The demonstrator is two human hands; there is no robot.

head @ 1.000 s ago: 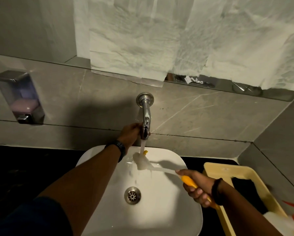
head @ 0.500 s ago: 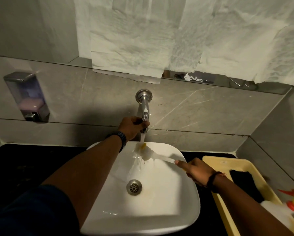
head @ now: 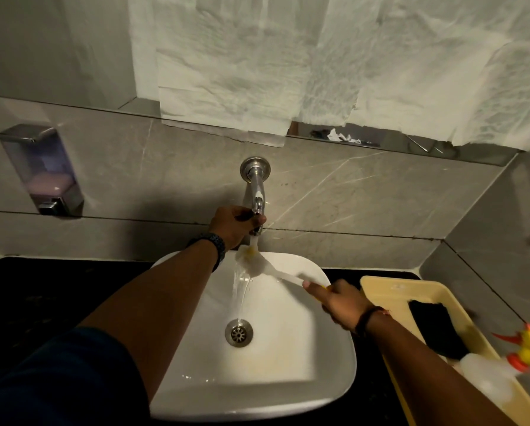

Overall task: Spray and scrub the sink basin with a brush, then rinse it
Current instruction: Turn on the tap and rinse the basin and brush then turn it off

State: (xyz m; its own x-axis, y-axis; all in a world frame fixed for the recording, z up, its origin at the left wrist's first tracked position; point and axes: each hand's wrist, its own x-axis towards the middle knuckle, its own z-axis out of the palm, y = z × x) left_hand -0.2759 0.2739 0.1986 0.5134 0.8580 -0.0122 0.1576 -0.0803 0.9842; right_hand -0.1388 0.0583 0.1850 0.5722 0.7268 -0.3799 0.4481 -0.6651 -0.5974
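Two hands at work over the white sink basin (head: 288,348). Left hand (head: 234,224) wrapped around the end of the wall tap (head: 256,192), at the far side. Right hand (head: 339,302) clasped on the brush (head: 259,264) handle, bristle head held under the running water (head: 240,287) at the basin's far rim. Stream falling to the drain (head: 239,332). At right, a yellow tray (head: 389,287) with a spray bottle (head: 497,370) lying in it. On the left wall, a soap dispenser (head: 41,169).
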